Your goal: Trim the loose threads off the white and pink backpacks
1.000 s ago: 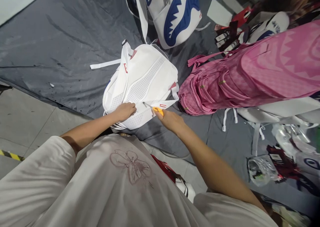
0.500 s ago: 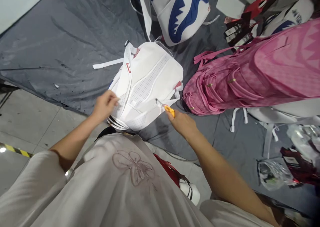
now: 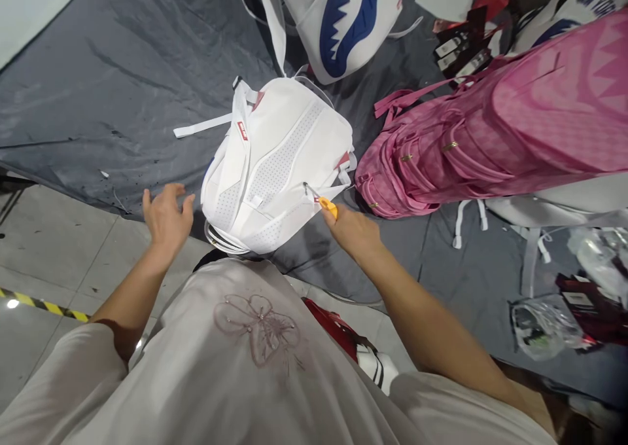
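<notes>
one white backpack with dotted panels (image 3: pixel 294 137) lies at the near edge of the grey cloth-covered surface (image 3: pixel 147 72), a pink checked backpack (image 3: pixel 490 150) just beside it. now the right hand (image 3: pixel 354 233) curls tight around a slim orange-handled tool (image 3: pixel 328 206), thin tip over the white bag. and the left hand (image 3: pixel 169 219): fingers spread wide, nothing in it, above that near edge!

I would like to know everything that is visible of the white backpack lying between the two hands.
The white backpack lies back panel up on grey cloth, its smooth surface leather-like. It has a dotted strip, pinkish corner tabs, and two straps, one with a red label and a black buckle. The right hand holds an orange-handled tool over the other; contact is unclear.
</notes>
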{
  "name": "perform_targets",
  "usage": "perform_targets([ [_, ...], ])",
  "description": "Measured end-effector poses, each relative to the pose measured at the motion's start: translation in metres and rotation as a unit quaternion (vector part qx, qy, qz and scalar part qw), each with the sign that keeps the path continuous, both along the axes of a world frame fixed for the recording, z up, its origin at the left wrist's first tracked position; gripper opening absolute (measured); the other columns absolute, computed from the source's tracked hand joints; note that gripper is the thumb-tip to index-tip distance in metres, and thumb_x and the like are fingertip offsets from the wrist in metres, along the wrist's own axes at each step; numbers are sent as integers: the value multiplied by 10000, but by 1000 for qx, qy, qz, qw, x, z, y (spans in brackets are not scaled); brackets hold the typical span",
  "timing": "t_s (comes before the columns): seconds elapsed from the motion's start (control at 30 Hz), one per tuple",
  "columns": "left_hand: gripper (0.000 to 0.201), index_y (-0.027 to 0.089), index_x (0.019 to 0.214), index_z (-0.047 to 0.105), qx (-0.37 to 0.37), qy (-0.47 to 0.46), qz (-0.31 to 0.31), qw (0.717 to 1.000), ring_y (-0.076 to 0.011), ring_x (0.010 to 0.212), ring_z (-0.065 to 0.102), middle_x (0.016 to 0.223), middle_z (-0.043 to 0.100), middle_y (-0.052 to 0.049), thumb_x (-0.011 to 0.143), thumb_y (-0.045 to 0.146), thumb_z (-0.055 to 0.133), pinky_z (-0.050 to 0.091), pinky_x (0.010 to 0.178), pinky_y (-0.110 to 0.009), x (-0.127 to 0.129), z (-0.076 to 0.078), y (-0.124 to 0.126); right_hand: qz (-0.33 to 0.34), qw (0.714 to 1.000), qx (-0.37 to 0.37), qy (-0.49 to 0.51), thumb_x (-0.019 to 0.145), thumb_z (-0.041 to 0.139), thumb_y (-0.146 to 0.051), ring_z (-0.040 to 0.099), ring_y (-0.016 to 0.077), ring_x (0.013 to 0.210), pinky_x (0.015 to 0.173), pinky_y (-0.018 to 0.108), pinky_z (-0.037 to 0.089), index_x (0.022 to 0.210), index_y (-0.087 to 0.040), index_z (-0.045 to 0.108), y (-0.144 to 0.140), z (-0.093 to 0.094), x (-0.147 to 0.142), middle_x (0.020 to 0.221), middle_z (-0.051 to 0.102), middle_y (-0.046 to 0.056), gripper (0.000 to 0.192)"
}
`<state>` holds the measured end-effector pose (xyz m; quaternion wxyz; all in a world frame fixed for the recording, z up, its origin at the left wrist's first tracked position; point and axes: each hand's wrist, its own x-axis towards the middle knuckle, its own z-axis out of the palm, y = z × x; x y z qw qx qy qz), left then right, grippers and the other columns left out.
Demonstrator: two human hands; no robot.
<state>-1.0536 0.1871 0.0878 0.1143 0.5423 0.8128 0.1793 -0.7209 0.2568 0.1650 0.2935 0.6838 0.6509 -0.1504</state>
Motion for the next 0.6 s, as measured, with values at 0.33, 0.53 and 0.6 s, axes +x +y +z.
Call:
perform_targets([
  [0.33, 271, 188, 1171, 640, 0, -147, -232, 962, -244, 1189, 616, 1284, 656, -103, 947, 231, 493, 483, 1040, -412, 71, -4, 47, -10, 998, -29, 52, 1019, 245, -597, 671, 337, 1071, 838, 390, 492, 1239, -162, 584, 0, -5, 2, 1101, 716, 180, 594],
  [0.53, 244, 188, 1094, 613, -119, -175, -247, 945, -248, 1045, 649, 1160, 684, -93, 853, 207, 650, 505, 881, -371, 158, -35, 120, -51, 998, 0, 38, 1020, 241, -585, 670, 345, 1067, 828, 395, 489, 1240, -159, 570, -2, -7, 10, 1104, 709, 188, 582],
  [0.6, 267, 174, 1106, 596, -135, -163, -225, 951, -299, 1060, 641, 1135, 684, -134, 876, 299, 647, 490, 868, -412, 178, -43, 139, -52, 997, -21, 58, 1016, 228, -598, 671, 344, 1063, 819, 394, 488, 1226, -177, 576, -7, -8, 14, 1106, 711, 174, 584],
])
